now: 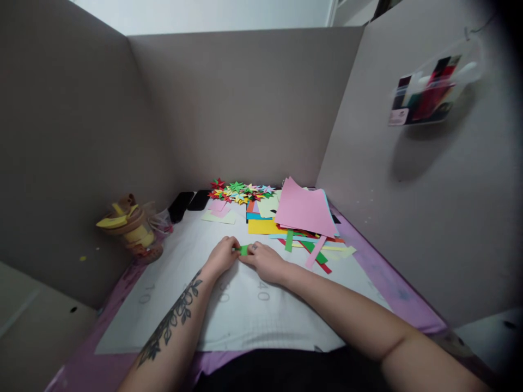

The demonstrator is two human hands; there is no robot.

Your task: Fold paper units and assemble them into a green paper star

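My left hand point(223, 254) and my right hand point(263, 259) meet over a white gridded cutting mat point(245, 310). Both pinch a small green paper piece point(244, 250) between their fingertips, just above the mat. The fingers of both hands are closed on it. Loose paper strips in green, pink, red and yellow point(314, 251) lie just right of my right hand. Behind them sits a stack of coloured paper sheets point(304, 212) with a pink one on top.
A pile of folded paper stars point(239, 191) lies at the back of the mat. Two dark phones point(188, 202) rest at the back left. A jar with yellow pieces point(133, 228) stands on the left. Grey partition walls enclose the purple tabletop point(384, 280).
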